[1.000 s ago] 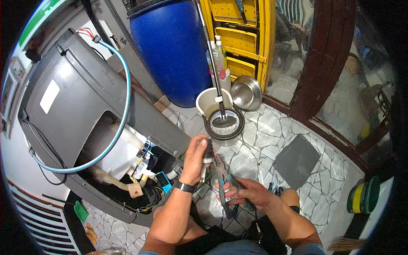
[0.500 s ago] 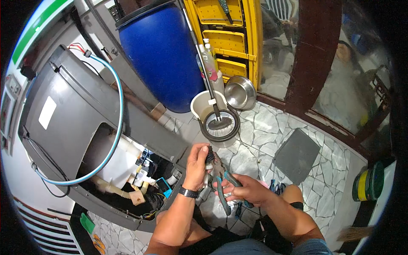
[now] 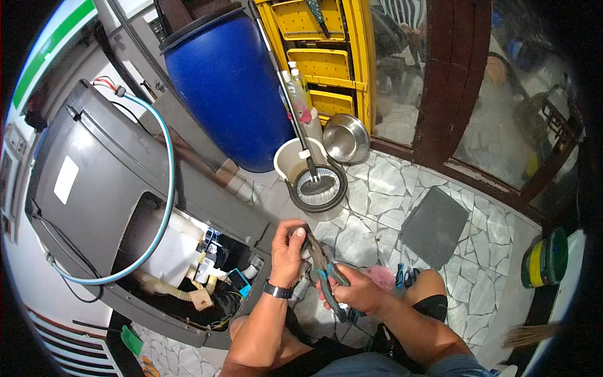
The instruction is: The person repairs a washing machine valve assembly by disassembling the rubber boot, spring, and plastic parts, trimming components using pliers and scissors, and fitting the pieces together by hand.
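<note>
Between the two hands lie the pliers (image 3: 320,256), slanting up and to the left, their metal nose at the left thumb. The right hand (image 3: 359,289) is closed around their dark, teal-edged handles, below the nose. The left hand (image 3: 287,251), its wrist in a black watch (image 3: 277,289), is pinched about a dark piece (image 3: 306,230) at the tip of the pliers; fingers hide most of that piece, and I cannot tell whether the nose bites on it. Just under the left hand's grip, a grey fitting (image 3: 301,289) shows near the wrist.

Left of the grip stands a grey casing (image 3: 81,157) with a ragged-edged opening toward the hands. Inside are a white tank (image 3: 179,248), pale pipes and, on the side nearest the left wrist, a blue-framed box (image 3: 239,283). A light blue hose (image 3: 168,188) arcs across the casing, farther from the hands.

Beyond the grip, a mop (image 3: 317,185) stands with its head in a bucket (image 3: 286,157). Past the bucket are a blue drum (image 3: 229,94), a steel bowl (image 3: 346,138) and yellow steps (image 3: 320,66).

Right of the grip, a pink cloth (image 3: 380,276) lies near the right hand, with blue-handled tools (image 3: 405,274) just beside it. Farther out, a grey mat (image 3: 434,226) lies on the stone-patterned floor (image 3: 377,188).
</note>
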`<state>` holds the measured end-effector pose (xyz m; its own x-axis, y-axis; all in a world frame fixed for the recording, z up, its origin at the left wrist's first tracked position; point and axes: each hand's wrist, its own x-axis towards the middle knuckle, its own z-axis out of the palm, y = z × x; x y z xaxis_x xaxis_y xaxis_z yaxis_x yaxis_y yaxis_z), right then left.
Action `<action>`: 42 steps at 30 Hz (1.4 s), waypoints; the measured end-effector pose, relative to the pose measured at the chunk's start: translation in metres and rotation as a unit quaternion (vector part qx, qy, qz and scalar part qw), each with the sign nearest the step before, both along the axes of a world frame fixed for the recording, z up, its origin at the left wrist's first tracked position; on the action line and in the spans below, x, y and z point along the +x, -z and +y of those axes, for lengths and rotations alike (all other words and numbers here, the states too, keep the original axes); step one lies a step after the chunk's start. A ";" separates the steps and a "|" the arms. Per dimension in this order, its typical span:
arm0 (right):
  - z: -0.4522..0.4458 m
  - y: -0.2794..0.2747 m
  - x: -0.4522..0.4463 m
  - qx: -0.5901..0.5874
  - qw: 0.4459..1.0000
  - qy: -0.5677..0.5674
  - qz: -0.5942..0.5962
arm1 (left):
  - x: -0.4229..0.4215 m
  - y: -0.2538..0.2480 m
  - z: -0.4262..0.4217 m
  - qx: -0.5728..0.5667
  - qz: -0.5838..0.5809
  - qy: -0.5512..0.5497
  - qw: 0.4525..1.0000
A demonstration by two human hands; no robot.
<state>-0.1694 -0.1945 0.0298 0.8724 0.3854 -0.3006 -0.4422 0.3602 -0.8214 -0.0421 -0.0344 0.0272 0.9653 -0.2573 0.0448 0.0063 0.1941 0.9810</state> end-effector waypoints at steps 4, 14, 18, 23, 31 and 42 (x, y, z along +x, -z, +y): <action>0.003 0.011 -0.015 -0.131 0.983 0.036 -0.123 | 0.001 -0.001 0.002 0.029 -0.067 -0.011 0.997; -0.005 -0.009 -0.013 -0.355 0.911 0.003 -0.210 | 0.005 -0.006 0.003 -0.067 0.042 0.031 0.996; -0.017 -0.029 -0.009 -0.395 0.894 -0.033 -0.207 | 0.006 -0.007 0.000 -0.130 0.064 0.049 0.988; -0.014 -0.040 -0.006 -0.469 0.857 -0.073 -0.201 | 0.009 0.001 0.004 -0.120 0.080 0.063 0.988; -0.045 -0.044 0.017 -0.421 0.881 -0.169 -0.135 | 0.000 0.012 0.003 0.091 -0.013 0.035 0.995; -0.010 0.011 -0.003 0.233 0.973 0.000 0.002 | -0.005 -0.002 0.001 -0.009 0.080 0.065 0.995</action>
<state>-0.1724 -0.2050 0.0191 0.8716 0.4804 -0.0974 -0.4451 0.6925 -0.5677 -0.0468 -0.0338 0.0294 0.9189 -0.3812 -0.1011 0.1886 0.1995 0.9616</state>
